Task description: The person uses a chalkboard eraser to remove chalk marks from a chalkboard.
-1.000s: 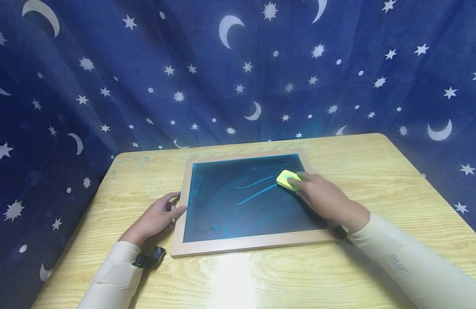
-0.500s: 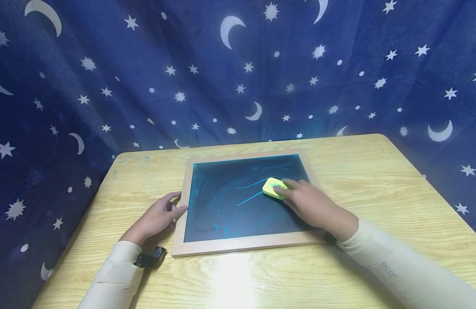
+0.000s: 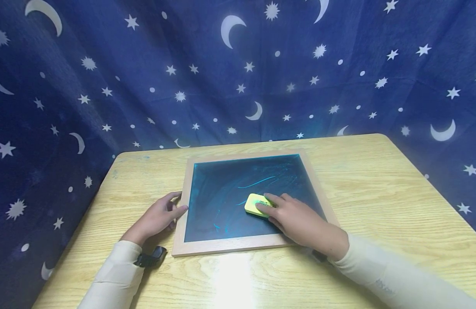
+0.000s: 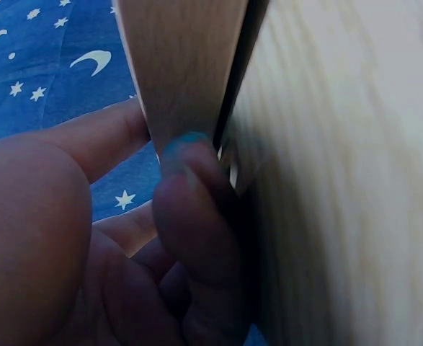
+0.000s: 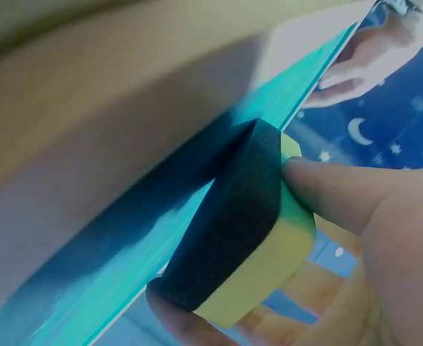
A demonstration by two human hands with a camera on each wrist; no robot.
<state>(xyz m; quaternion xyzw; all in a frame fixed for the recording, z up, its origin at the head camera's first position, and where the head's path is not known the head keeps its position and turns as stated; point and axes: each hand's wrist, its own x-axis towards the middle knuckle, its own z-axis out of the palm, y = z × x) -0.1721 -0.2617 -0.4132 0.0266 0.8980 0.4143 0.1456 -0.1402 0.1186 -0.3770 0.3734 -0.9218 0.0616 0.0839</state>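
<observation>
A yellow eraser [image 3: 253, 204] with a dark underside lies at about the centre of a framed chalkboard [image 3: 209, 191], its dark face turned down towards the writing surface. The right hand [image 3: 301, 221] comes in from 4 o'clock, and its grip pinches the eraser, thumb to one side and fingers to the other, as the right wrist view shows. At 9 o'clock the left hand [image 3: 157, 218] has its grip on the board's wooden frame [image 3: 230, 246], thumb against one face and a curled finger against the outer edge; that fingertip carries a turquoise smear

Just beside the eraser at 12 o'clock runs a thin turquoise chalk line [image 3: 256, 183], while a shorter stroke [image 3: 241, 203] meets it at 9 o'clock. Small marks [image 3: 218, 227] sit near the board's 8 o'clock corner, and faint smears cloud much of the dark surface. The board lies flat on a pale wood-grain worktop [image 3: 377, 184]. Below the left hand, at 6 o'clock, is a black wrist device [image 3: 150, 258]. A blue curtain [image 3: 199, 43] printed with moons and stars hangs at 12 o'clock
</observation>
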